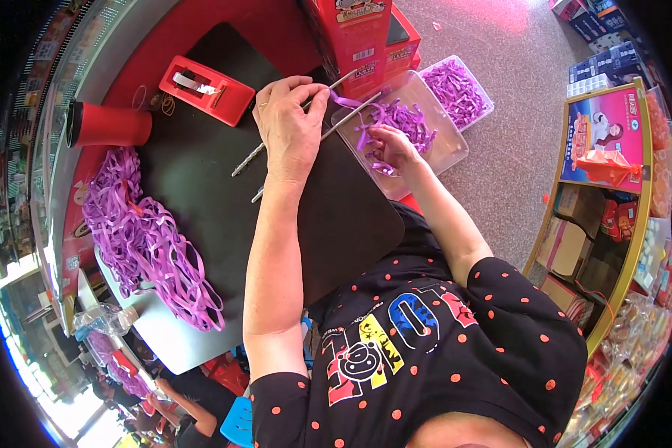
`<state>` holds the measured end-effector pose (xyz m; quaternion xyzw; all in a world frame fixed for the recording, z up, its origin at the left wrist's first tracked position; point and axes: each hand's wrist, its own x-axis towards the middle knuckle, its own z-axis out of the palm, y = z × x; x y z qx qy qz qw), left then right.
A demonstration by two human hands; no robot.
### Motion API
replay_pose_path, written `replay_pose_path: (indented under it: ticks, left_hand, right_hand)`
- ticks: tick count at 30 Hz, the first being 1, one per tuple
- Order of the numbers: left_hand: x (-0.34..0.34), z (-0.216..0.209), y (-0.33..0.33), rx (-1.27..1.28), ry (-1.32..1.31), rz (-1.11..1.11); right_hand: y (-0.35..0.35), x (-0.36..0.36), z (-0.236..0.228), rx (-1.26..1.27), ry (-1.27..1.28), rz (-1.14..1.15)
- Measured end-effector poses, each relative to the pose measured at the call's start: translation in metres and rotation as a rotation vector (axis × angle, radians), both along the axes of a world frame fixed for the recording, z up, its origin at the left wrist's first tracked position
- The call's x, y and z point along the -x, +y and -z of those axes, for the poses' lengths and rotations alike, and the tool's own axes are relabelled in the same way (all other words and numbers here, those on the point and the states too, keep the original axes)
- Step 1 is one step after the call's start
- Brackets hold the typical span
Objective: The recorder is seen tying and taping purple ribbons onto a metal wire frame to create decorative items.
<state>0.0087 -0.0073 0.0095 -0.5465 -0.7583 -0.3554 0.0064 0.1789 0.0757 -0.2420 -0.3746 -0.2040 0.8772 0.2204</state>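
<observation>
My left hand [287,123] is over the dark tabletop, its thumb and forefinger pinched on the end of a purple ribbon [342,100]. Two thin metal rods [347,118] run slantwise beneath that hand, roughly side by side; whether it also grips them is hidden. The ribbon leads right, across the rods, toward a clear plastic box [448,146] with a heap of purple ribbon pieces [411,123]. Above this box my right hand [394,149] has its fingers curled closed around purple ribbon; how much it holds is partly covered.
A second clear box [487,104] of purple pieces stands behind. Left lie a large ribbon bundle [153,231], a red cup [110,124] and a red tape dispenser [207,89]. Red cartons [351,45] rise at the back. Shelves [612,224] line the right; another person's arm [187,403] shows lower left.
</observation>
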Motion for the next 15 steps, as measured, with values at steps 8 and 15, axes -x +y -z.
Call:
replay_pose_path:
  ticks: [8, 15]
  left_hand:
    - [0.002, 0.001, -0.003, 0.004, 0.011, -0.015]
    - [-0.001, -0.001, 0.000, 0.002, -0.002, 0.007]
  right_hand:
    - [-0.013, 0.000, 0.012, -0.348, -0.460, -0.094]
    - [-0.022, -0.026, 0.080, -0.745, -0.404, -0.108]
